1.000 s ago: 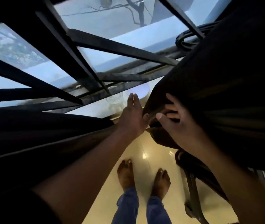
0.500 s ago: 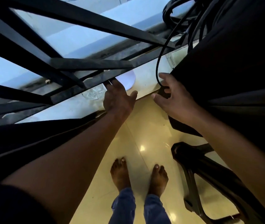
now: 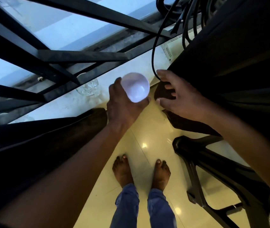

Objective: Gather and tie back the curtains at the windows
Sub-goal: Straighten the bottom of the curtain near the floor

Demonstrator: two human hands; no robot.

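Holding a small white bowl (image 3: 135, 87) in the left hand (image 3: 124, 106), fingers wrapped under and round it, thumb on the rim at 5 o'clock. Half a second ago that hand was flat on the sill (image 3: 75, 102) with the bowl sitting beside it; now the bowl is lifted off, just above the sill edge. A second ago both hands were on the fabric, so the left has dropped the curtain work for now.

Left to right:
- Left curtain (image 3: 40, 145), 8 o'clock: dark, bunched, hanging loose, not tied. Nothing holds it.
- Clear glass (image 3: 88, 88), 10 o'clock from the bowl, on the sill behind the window grille (image 3: 81, 56). Untouched.
- Bowl plus left hand, centre.
- Black cable (image 3: 154, 51), 12 to 1 o'clock, hanging down to the right hand's fingertips.
- Right hand (image 3: 180, 97), 3 o'clock from the bowl: fingers spread, lightly curved against the edge of the right curtain (image 3: 229, 71). Not clamped on it; a second ago it gripped the folds more firmly.
- Dark chair (image 3: 213, 170), 5 o'clock, on the tile floor.

Read: clearing the sill so the fabric can be gathered without snagging things. Neither curtain tied yet; task early. Bowl needs setting down before both hands can gather.
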